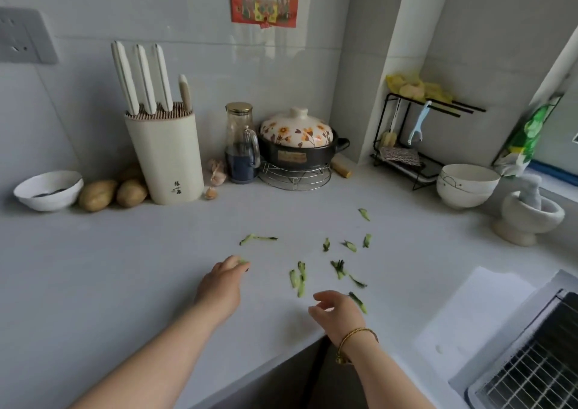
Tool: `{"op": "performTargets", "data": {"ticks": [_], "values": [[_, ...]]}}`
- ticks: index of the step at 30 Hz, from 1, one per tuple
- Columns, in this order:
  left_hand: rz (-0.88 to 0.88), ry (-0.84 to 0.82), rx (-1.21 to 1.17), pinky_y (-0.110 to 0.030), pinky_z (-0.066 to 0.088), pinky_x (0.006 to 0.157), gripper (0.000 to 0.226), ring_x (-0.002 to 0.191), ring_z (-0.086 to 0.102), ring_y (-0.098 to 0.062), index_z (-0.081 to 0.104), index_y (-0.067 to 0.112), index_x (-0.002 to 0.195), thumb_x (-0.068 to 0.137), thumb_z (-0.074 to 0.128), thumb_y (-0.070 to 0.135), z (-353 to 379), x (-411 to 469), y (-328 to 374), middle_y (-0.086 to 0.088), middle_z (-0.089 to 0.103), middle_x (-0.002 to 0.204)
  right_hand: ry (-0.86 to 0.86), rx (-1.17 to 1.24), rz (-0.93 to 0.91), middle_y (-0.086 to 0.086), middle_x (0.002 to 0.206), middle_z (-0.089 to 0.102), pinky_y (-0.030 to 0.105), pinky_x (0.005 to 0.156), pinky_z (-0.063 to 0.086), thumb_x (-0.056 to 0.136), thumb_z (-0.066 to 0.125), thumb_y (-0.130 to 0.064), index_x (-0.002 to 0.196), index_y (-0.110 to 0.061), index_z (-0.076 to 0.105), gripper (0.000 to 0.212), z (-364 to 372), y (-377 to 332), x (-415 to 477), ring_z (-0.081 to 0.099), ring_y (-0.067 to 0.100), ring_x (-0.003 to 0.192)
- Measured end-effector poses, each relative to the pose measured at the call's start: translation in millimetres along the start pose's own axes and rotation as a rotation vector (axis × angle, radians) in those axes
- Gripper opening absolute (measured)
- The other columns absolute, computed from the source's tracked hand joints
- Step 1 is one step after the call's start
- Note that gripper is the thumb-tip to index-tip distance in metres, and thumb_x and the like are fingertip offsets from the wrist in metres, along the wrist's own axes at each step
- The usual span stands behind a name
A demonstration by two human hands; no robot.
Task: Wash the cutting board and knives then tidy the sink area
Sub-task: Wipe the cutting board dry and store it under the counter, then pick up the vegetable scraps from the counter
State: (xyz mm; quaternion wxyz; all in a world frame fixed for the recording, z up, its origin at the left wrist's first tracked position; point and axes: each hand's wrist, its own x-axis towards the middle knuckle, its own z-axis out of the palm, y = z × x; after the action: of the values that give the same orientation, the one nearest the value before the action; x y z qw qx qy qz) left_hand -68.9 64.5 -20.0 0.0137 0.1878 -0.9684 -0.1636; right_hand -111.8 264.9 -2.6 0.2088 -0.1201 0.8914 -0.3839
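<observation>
Several green vegetable peels lie scattered across the white counter. My left hand rests on the counter with its fingertips pinched on a small green peel. My right hand hovers low near the counter's front edge, fingers curled and apart, beside a dark green peel; I cannot tell if it touches it. A white cutting board lies flat at the right, next to the sink with a wire rack in it. Cream-handled knives stand in a knife block at the back.
Along the back wall stand a white bowl, potatoes, garlic, a glass bottle and a flowered clay pot on a wire trivet. At the right are a black rack, stacked bowls and a mortar with pestle.
</observation>
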Motion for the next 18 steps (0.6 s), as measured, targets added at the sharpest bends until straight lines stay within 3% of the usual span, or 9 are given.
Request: {"op": "performTargets", "data": {"ticks": [2,4,7,11,13,15,18], "values": [[0.118,-0.059,0.081,-0.022,0.020,0.109,0.064,0.141,0.012,-0.014,0.022,0.028,0.145,0.090,0.030,-0.003,-4.9,14.4,-0.1,0.006,0.002,0.156,-0.013,-0.034,0.013,-0.002,0.116,0.055,0.014,0.077,0.036,0.091,0.051,-0.025,0.128,-0.018,0.049,0.037,1.0,-2.4,11.7,0.046,0.007,0.090],[0.205,-0.144,0.136,-0.022,0.013,0.111,0.062,0.143,0.004,-0.012,0.022,0.031,0.145,0.092,0.031,-0.001,-9.6,31.8,-7.3,0.007,-0.003,0.156,-0.015,-0.043,0.026,-0.004,0.114,0.053,0.015,0.076,0.036,0.091,0.051,-0.025,0.128,-0.019,0.048,0.038,3.2,-4.5,26.1,0.047,0.008,0.090],[0.265,-0.235,0.168,-0.017,0.020,0.104,0.044,0.137,0.022,-0.008,0.040,0.032,0.137,0.096,0.039,0.016,-15.3,52.4,-21.4,0.011,0.025,0.150,-0.007,-0.062,0.027,-0.004,0.112,0.052,0.016,0.074,0.036,0.091,0.051,-0.023,0.128,-0.019,0.048,0.037,4.2,-11.2,47.4,0.047,0.009,0.088],[0.324,-0.229,0.151,-0.016,0.029,0.088,0.027,0.121,0.040,-0.008,0.058,0.026,0.118,0.093,0.047,0.029,-16.5,63.9,-29.3,0.012,0.053,0.118,0.082,-0.080,0.019,-0.002,0.115,0.056,0.017,0.078,0.036,0.091,0.051,-0.023,0.125,-0.019,0.051,0.034,8.2,-29.9,80.3,0.044,0.008,0.089],[0.329,-0.206,0.104,-0.013,0.027,0.074,0.021,0.113,0.044,-0.009,0.060,0.022,0.109,0.092,0.050,0.029,-13.7,70.8,-34.5,0.019,0.049,0.089,0.091,-0.109,-0.002,-0.001,0.118,0.055,0.016,0.077,0.034,0.092,0.050,-0.021,0.124,-0.019,0.051,0.033,14.8,-42.4,95.4,0.045,0.009,0.090],[0.325,-0.209,0.059,-0.011,0.025,0.065,0.014,0.111,0.044,-0.009,0.059,0.022,0.101,0.091,0.051,0.028,-11.1,75.5,-37.6,0.023,0.036,0.075,0.079,-0.161,-0.020,0.000,0.121,0.053,0.015,0.074,0.031,0.092,0.049,-0.020,0.124,-0.018,0.051,0.033,21.0,-54.1,107.7,0.047,0.011,0.092],[0.348,-0.238,-0.001,-0.013,0.030,0.078,0.016,0.114,0.043,-0.009,0.060,0.017,0.101,0.090,0.052,0.026,-7.8,83.5,-40.9,0.014,0.046,0.090,0.050,-0.239,-0.035,0.002,0.126,0.048,0.020,0.083,0.037,0.092,0.047,-0.018,0.126,-0.019,0.050,0.034,31.2,-68.5,125.4,0.048,0.015,0.105]]}}
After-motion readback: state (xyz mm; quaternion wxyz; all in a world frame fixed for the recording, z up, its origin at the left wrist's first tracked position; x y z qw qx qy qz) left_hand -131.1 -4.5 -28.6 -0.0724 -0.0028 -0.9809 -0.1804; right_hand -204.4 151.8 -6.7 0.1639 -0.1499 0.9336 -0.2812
